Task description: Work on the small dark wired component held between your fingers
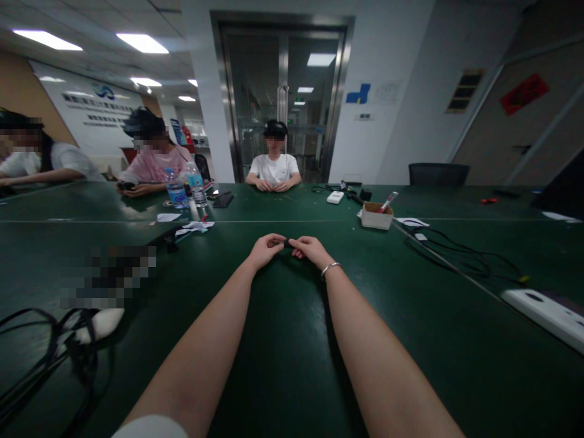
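Note:
Both hands are stretched out over the green table, close together in the middle of the view. My left hand is closed in a pinch, thumb and fingertips pointing right. My right hand, with a silver bangle at the wrist, is pinched too and faces it. Between the two sets of fingertips shows a small dark thing. It is too small to name, and the fingers cover part of it.
Right of my hands stands a small box with a pen-like item in it. Black cables and a white power strip lie further right. Water bottles, papers and more cables are on the left. Three people sit around the table.

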`<action>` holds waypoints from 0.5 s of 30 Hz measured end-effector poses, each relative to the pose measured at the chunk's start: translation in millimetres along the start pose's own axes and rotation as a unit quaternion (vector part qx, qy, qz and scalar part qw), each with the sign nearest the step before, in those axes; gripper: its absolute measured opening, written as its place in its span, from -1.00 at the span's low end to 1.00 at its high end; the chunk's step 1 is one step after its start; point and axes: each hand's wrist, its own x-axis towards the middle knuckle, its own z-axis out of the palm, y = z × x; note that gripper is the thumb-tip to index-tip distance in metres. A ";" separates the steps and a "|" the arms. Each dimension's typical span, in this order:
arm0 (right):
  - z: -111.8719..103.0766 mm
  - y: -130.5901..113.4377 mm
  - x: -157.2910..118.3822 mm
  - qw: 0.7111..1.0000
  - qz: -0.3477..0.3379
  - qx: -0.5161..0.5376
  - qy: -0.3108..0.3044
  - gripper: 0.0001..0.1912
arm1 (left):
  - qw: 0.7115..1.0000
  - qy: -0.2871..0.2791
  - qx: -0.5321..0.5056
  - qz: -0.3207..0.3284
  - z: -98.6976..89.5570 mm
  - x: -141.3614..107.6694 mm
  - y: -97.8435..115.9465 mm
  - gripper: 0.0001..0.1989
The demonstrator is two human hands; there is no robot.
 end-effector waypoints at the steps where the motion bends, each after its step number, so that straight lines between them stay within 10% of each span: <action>1: 0.0 -0.7 -0.4 1.000 0.002 0.000 0.000 -0.70 | 1.000 0.000 -0.002 -0.008 0.2 -0.3 1.3 -0.70; 15: -2.5 3.4 -0.2 0.999 -0.050 0.002 -0.021 -0.52 | 0.999 -0.020 0.009 -0.034 1.2 1.5 0.4 -0.65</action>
